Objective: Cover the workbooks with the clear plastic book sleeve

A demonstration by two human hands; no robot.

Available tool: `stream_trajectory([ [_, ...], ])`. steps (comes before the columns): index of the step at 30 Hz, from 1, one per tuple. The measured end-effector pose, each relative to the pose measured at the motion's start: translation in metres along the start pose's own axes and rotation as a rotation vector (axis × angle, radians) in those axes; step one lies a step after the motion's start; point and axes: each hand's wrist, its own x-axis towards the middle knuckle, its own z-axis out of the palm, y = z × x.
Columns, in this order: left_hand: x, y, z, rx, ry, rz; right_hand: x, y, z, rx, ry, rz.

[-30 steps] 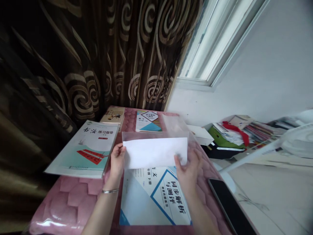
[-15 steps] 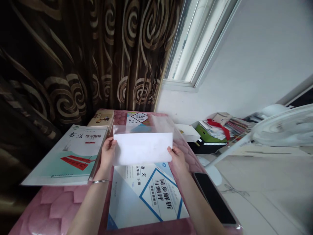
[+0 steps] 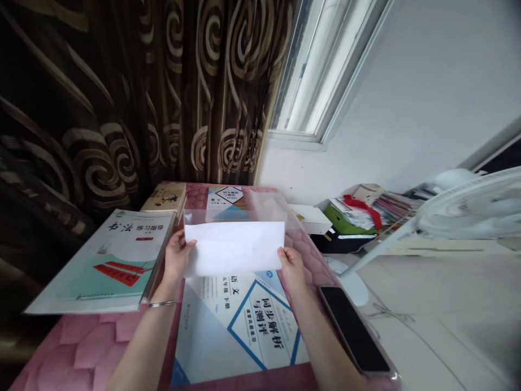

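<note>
A blue and white workbook lies on the pink quilted table in front of me. Over its far end I hold a clear plastic sleeve with a white flap. My left hand pinches the flap's left edge, a thin bracelet on its wrist. My right hand grips the flap's right edge. Both hands are closed on the sleeve.
A teal and white textbook rests at the left, overhanging the table. Two more books lie at the far edge by the patterned curtain. A black phone sits at the right edge. A fan and piled books are on the floor.
The view has swung slightly, shifting everything left. My hands stay on the sleeve's edges, with the flap held a little lower over the workbook.
</note>
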Motion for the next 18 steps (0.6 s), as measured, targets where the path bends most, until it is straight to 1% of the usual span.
stream_trajectory([
  [2,0.001,0.001,0.002,0.008,-0.004,0.001,0.001,-0.002,0.001,0.04,-0.046,0.024],
  [3,0.0,0.003,0.002,0.019,-0.006,0.002,0.001,-0.004,0.002,0.041,-0.041,0.026],
  [6,-0.005,0.009,-0.002,0.084,-0.035,-0.014,0.002,-0.008,0.006,0.006,0.033,0.013],
  [9,-0.013,0.011,-0.012,0.103,-0.084,-0.045,0.003,-0.009,0.011,0.01,0.12,0.011],
  [11,-0.017,0.007,-0.019,0.093,-0.11,-0.064,0.004,-0.008,0.013,0.023,0.152,0.005],
  [13,-0.019,0.0,-0.025,0.113,-0.124,-0.095,0.004,-0.007,0.015,0.033,0.146,0.002],
  [15,-0.02,-0.008,-0.028,0.138,-0.078,-0.122,0.003,-0.007,0.016,0.039,0.143,0.004],
  [18,-0.022,-0.018,-0.028,0.099,0.088,-0.079,0.002,-0.006,0.017,0.038,0.154,0.009],
])
